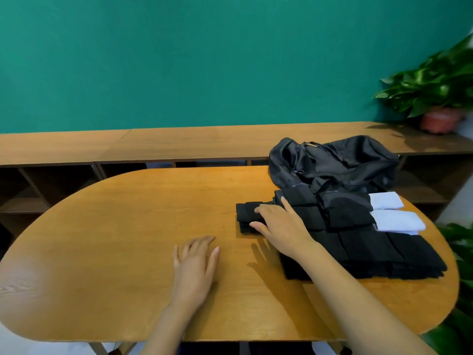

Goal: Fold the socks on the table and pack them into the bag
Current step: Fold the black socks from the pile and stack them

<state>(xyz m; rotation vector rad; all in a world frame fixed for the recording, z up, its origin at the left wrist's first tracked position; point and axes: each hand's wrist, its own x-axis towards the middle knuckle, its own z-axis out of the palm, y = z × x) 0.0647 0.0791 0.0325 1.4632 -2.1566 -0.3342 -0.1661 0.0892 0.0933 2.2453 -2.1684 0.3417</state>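
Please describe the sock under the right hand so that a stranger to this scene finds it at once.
On the oval wooden table, a pile of socks lies at the right, nearer the person than the dark bag. The folded black sock is the leftmost piece, sticking out toward the table's middle, and the right hand rests on it.

A bag (332, 162) lies at the far right of the table (115, 226), with a pile of socks (371, 249) just before it, reaching toward the table's near right edge. A folded sock (247, 213) lies at the left end of the pile, touching it, and the right hand (279, 224) rests on it. The left hand (195, 262) lies flat on the table, left of the sock and nearer, apart from it. Behind the table runs a long shelf (179, 144), with a potted plant (435, 98) on its right end.
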